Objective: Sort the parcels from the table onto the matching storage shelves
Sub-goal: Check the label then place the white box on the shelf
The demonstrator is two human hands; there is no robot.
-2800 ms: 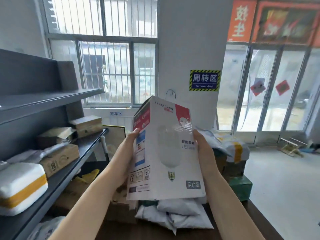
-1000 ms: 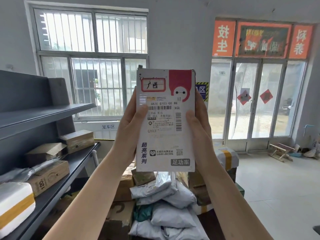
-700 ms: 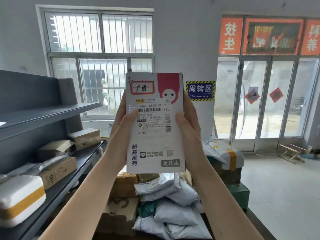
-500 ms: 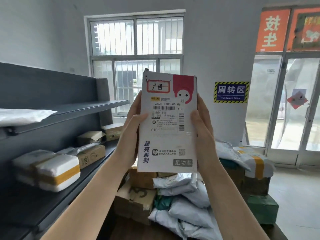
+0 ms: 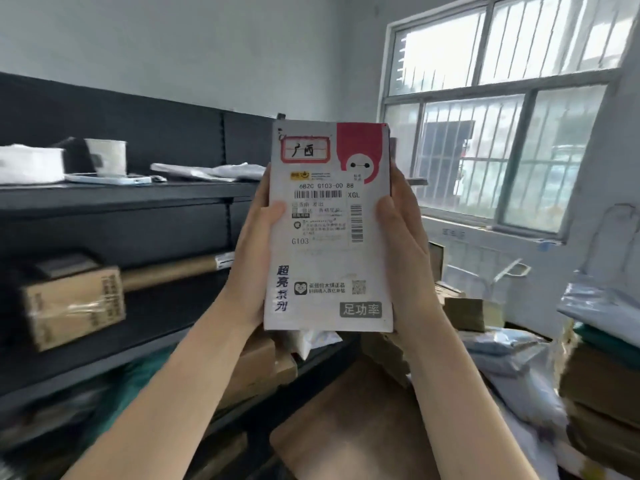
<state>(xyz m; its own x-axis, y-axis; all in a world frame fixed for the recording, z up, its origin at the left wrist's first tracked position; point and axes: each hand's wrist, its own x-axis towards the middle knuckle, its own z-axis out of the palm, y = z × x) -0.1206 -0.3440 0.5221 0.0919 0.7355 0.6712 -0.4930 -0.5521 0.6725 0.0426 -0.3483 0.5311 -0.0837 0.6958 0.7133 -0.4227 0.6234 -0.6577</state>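
Observation:
I hold a white and red box parcel (image 5: 329,261) upright in front of me, its shipping label and barcode facing me. My left hand (image 5: 258,247) grips its left edge and my right hand (image 5: 401,251) grips its right edge. Behind it on the left stands the dark grey storage shelf unit (image 5: 145,197). The upper shelf carries white bags and a paper cup (image 5: 105,157). The middle shelf carries a brown carton (image 5: 74,306) and a cardboard tube (image 5: 173,271). More parcels (image 5: 519,351) lie piled on the table at the lower right.
A barred window (image 5: 502,109) fills the upper right wall. Brown cartons (image 5: 602,403) are stacked at the right edge. A flat cardboard sheet (image 5: 353,427) lies below the held box. Lower shelf levels hold more cartons, blurred.
The view has swung left toward the shelf unit, and the doors and wall sign have left the frame. Both hands keep the same hold on the box, label facing me.

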